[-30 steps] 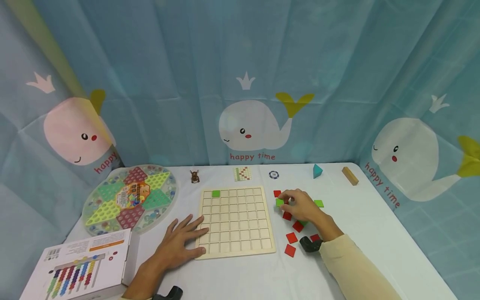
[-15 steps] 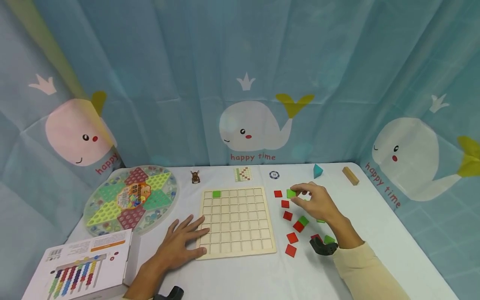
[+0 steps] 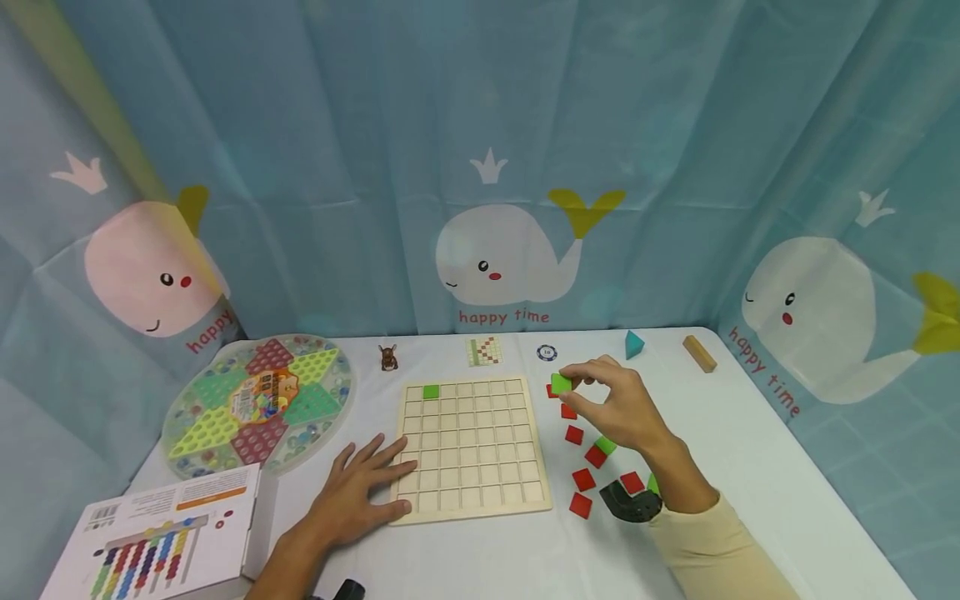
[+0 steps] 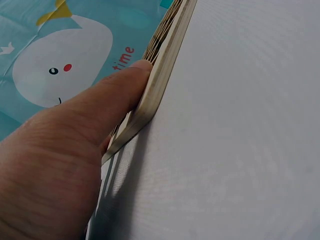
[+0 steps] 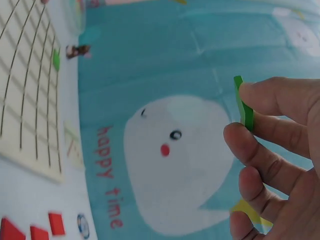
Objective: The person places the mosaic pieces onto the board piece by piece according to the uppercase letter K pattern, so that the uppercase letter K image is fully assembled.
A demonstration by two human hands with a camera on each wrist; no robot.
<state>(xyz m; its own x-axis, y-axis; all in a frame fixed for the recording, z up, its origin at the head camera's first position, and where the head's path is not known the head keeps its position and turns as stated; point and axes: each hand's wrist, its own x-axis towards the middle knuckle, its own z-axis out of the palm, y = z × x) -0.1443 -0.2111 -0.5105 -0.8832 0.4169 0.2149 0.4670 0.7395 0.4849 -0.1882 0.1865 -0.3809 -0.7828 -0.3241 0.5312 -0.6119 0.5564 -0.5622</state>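
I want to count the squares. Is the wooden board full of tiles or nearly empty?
Nearly empty. The wooden board has only one green tile in its top row; every other square shows bare wood.

The grid board (image 3: 472,443) lies mid-tabletop (image 3: 750,467), with one tile (image 3: 431,391) in a cell of its far row. Left of it sits the round board (image 3: 258,400), with the box (image 3: 161,533) at the near left corner. Loose tiles (image 3: 581,479) lie right of the grid board, seemingly some under the right hand (image 3: 611,408). The left hand (image 3: 356,492) rests on the grid board's near left corner.
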